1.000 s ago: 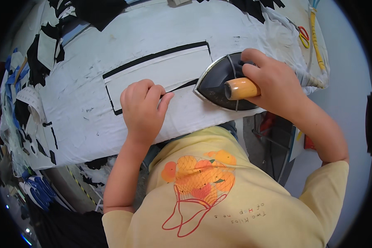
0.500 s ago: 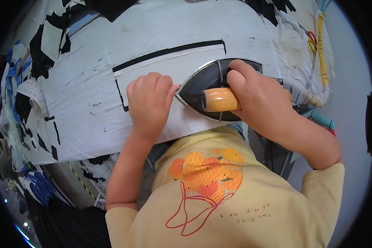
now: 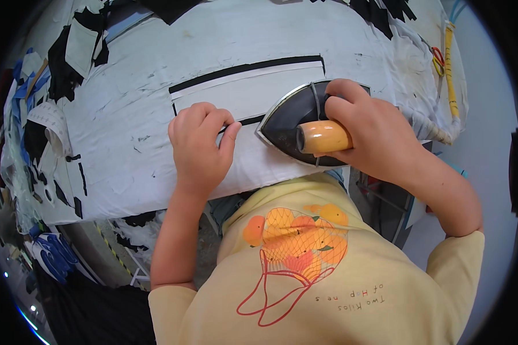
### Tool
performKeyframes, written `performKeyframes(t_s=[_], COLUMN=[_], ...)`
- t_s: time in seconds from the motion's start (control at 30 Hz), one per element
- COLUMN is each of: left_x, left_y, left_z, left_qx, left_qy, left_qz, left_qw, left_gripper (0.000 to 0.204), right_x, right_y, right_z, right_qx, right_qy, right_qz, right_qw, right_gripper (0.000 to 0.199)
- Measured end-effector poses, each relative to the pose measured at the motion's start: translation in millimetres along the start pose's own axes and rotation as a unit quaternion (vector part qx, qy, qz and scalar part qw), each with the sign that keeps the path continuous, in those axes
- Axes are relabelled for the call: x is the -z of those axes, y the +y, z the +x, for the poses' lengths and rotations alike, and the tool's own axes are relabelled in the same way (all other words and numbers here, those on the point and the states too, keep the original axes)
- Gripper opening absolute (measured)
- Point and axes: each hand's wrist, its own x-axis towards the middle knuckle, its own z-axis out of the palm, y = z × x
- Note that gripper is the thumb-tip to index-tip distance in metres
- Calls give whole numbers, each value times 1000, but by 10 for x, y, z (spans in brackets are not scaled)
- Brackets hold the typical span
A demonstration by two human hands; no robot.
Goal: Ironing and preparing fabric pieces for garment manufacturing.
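Note:
My right hand (image 3: 380,129) is closed round the wooden handle (image 3: 328,137) of a black iron (image 3: 282,115), which rests on the near right part of a white panel (image 3: 236,92) edged in black. The iron's tip points left. From under it, a narrow black edge strip (image 3: 250,121) runs left to my left hand (image 3: 200,146), whose thumb and forefinger pinch its end. A wider black band (image 3: 247,73) lines the panel's far side. My left hand covers the panel's near left corner, and the iron hides the right part.
White cloth covers the table (image 3: 121,172). Black and white fabric scraps (image 3: 69,54) lie at the far left, beside a curled patterned white piece (image 3: 49,126). At right are red-and-yellow-handled scissors (image 3: 438,60) and a yellow-wrapped hose (image 3: 451,75); the iron's wrapped cord (image 3: 429,127) trails right.
My left hand has shifted left along the panel's near edge, and the black strip now shows between it and the iron. The whole view has slid slightly; the iron barely moved against the panel.

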Motion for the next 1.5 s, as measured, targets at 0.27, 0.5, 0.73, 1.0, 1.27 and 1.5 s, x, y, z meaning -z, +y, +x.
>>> performKeyframes(t_s=[0.27, 0.5, 0.73, 1.0, 1.27, 1.5], left_x=[57, 311, 319, 309, 464, 445], left_y=[-69, -198, -266, -331, -373, -397], left_z=[8, -116, -193, -210, -300, -276], left_qx=[4, 16, 56, 65, 55, 74], left_qy=[0, 1, 28, 41, 24, 31], left_qz=[-15, 30, 23, 22, -7, 2], left_qw=[1000, 999, 998, 997, 998, 997], left_gripper=[10, 22, 17, 18, 19, 16], right_x=[-102, -112, -103, -173, -198, -232], right_y=[-318, -315, -358, -680, -690, -695], right_z=[188, 206, 208, 406, 419, 413], right_qx=[12, -3, -1, 3, -8, 40], right_qy=[10, -1, 8, -29, -39, 65], right_qz=[-7, -13, 2, -37, -43, -32], right_qw=[1000, 1000, 1000, 999, 998, 997], right_gripper=[31, 30, 37, 38, 41, 21])
